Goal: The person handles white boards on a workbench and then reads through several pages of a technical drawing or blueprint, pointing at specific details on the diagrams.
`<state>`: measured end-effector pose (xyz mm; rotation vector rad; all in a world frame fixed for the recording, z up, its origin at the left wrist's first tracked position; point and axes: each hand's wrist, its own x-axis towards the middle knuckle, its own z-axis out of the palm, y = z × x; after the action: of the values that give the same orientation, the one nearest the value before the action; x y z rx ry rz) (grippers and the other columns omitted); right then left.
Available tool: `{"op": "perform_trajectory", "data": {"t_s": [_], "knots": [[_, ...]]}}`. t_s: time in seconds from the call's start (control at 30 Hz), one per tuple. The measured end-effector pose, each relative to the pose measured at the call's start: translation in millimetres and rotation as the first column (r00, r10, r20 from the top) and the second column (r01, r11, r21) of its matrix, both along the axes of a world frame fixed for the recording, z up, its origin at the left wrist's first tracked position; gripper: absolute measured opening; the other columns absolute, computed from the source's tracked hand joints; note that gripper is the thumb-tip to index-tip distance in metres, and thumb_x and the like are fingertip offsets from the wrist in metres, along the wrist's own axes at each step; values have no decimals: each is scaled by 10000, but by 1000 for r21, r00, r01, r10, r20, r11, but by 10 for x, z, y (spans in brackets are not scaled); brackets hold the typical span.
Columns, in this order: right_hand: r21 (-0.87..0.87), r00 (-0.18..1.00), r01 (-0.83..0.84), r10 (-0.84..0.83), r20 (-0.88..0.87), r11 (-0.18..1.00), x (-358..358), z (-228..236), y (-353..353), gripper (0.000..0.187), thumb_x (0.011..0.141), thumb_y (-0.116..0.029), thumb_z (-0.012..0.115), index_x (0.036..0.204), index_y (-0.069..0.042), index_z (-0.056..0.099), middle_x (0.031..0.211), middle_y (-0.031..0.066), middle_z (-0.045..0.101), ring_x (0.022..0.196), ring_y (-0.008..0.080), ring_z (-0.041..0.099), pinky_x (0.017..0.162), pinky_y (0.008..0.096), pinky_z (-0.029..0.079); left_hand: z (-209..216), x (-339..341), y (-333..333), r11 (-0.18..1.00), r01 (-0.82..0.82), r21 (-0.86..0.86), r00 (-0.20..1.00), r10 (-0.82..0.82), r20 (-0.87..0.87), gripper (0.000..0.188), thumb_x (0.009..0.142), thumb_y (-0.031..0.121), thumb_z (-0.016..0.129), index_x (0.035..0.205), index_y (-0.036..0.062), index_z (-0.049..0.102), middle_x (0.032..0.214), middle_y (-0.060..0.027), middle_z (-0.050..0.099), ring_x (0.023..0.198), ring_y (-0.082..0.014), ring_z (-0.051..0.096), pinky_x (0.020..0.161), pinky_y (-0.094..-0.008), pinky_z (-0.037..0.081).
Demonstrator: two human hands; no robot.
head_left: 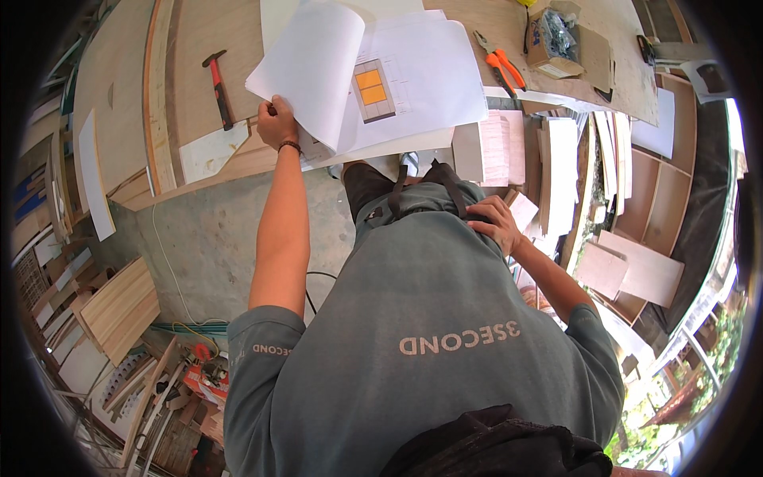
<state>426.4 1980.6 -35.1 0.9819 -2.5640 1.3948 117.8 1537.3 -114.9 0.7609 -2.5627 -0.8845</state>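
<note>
My left hand point(276, 123) pinches the lower left corner of a large white paper sheet point(310, 71), which curls up and over to the left. Beneath it lies a stack of drawing sheets point(437, 71); the exposed page carries a plan with two orange panels point(369, 83). The stack rests along the near edge of a wooden workbench point(119, 95). Down at my waist, my right hand point(497, 225) lies against my shirt beside a dark strap, its fingers bent and partly hidden. Whether it grips anything, I cannot make out.
A hammer point(218, 89) lies left of the papers. Orange-handled pliers point(499, 63) and an open cardboard box point(556, 48) sit to the right. Cut boards point(556, 175) stand below the bench's right side. Wood pieces and a plank panel point(119, 310) crowd the lower left.
</note>
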Motion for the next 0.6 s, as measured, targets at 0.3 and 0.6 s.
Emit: {"op": "perform_trajectory", "data": {"t_s": [0.3, 0.6], "knots": [[-7, 1000, 23, -23, 6, 1000, 58, 0, 21, 661, 803, -544, 659, 1358, -186, 631, 1336, 156, 629, 1079, 373, 618, 940, 518, 496, -5, -7, 3, 1000, 5, -12, 1000, -5, -3, 420, 926, 493, 627, 896, 88, 735, 833, -95, 777, 782, -320, 746, 718, -469, 566], [-12, 998, 56, -56, 8, 998, 129, -4, 39, 658, 788, -544, 664, 1333, -175, 659, 1322, 161, 638, 1068, 376, 619, 927, 517, 499, 35, 3, 30, 1000, 4, -7, 999, -4, 34, 433, 929, 497, 615, 916, 82, 736, 843, -100, 775, 801, -325, 744, 730, -476, 564]]}}
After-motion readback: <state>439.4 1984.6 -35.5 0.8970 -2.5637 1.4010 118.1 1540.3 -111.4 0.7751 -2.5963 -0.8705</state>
